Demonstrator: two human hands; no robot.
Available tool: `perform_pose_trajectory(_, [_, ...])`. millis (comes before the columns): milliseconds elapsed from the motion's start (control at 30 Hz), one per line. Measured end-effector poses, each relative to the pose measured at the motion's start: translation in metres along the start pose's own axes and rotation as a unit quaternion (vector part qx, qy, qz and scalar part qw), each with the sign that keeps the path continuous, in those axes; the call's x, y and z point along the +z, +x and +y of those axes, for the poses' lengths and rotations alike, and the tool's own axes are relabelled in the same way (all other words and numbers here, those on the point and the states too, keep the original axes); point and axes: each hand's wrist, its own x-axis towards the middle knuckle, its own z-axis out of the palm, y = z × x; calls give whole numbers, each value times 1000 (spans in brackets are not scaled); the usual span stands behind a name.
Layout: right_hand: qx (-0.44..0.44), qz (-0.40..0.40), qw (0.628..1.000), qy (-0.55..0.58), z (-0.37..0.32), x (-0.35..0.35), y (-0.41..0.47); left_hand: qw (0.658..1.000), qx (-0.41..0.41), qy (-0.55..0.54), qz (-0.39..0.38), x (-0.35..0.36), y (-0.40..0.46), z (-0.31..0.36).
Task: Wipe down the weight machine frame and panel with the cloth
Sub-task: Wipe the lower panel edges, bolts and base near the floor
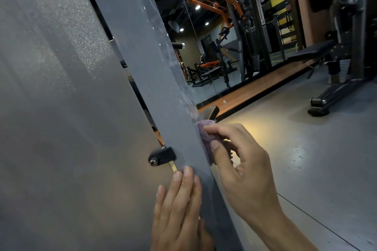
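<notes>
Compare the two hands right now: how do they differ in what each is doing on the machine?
The right hand pinches the purple cloth in curled fingers; the left hand holds nothing, its fingers straight. The right hand works the outer edge of the grey frame post, higher up; the left hand lies flat on the post's face, lower, below the black bracket. Both are bare and both meet the same post.

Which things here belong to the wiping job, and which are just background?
Job: purple cloth, grey frame post, grey panel, right hand pinching the cloth, left hand resting flat on the post.

Background: black bench, orange machine, floor.
</notes>
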Motion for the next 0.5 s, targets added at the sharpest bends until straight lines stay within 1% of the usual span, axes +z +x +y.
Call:
perform_pose_trajectory(67, [-14,0,1000,-8,1,-1,-2,1000,-4,-1,3,0,0,0])
perform_pose_trajectory(133, [-6,5,1000,2,8,1,2,1000,-8,-3,7,0,0,1])
perform_pose_trajectory(333, [89,-11,992,94,22,10,17,1000,-7,-5,-3,-3,1,1])
perform_pose_trajectory(500, [126,-19,987,96,15,2,18,1000,-4,-22,-13,-9,4,2])
